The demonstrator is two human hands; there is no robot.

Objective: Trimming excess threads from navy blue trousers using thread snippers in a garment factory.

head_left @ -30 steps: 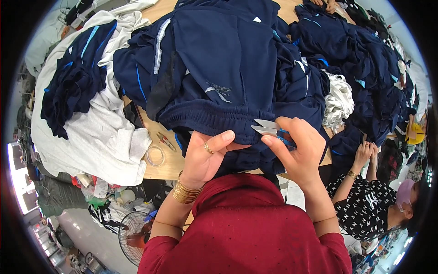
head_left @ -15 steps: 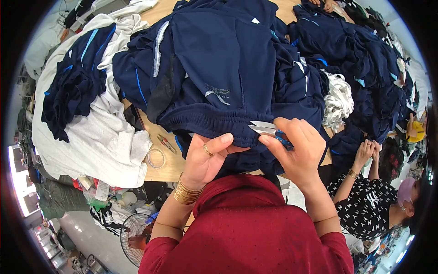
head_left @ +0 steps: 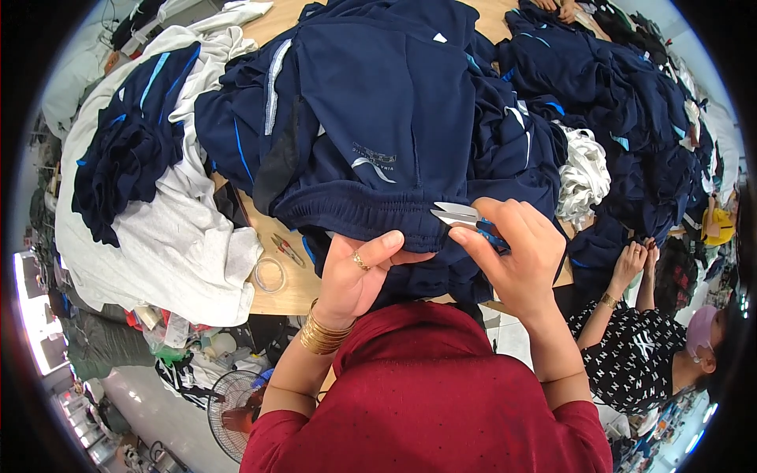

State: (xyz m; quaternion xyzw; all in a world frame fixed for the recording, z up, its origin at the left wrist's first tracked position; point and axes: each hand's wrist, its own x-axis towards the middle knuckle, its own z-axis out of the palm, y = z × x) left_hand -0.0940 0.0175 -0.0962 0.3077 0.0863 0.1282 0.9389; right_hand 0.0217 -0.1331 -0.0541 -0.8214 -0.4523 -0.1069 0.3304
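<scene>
A navy garment [head_left: 378, 87] with a gathered elastic waistband [head_left: 355, 209] lies in front of me on a heap of similar cloth. My left hand [head_left: 359, 272] pinches the waistband's near edge, thumb on top and the other fingers underneath. In my right hand [head_left: 516, 252] is a pair of thread snips [head_left: 461, 214] with silver blades and a blue grip. Its blades are parted, and their tips point left at the waistband's right part. Whether the tips touch the fabric I cannot tell.
Left of the heap, a white cloth [head_left: 169, 213] carries a bunched navy garment [head_left: 134, 142]. A second pair of snips [head_left: 287, 249] and a clear ring [head_left: 270, 274] lie on the wooden table [head_left: 296, 303]. White strips [head_left: 583, 175] sit at right, near a masked co-worker [head_left: 639, 347].
My right hand and the snips have shifted slightly to the right along the waistband. My left hand keeps its hold in nearly the same place.
</scene>
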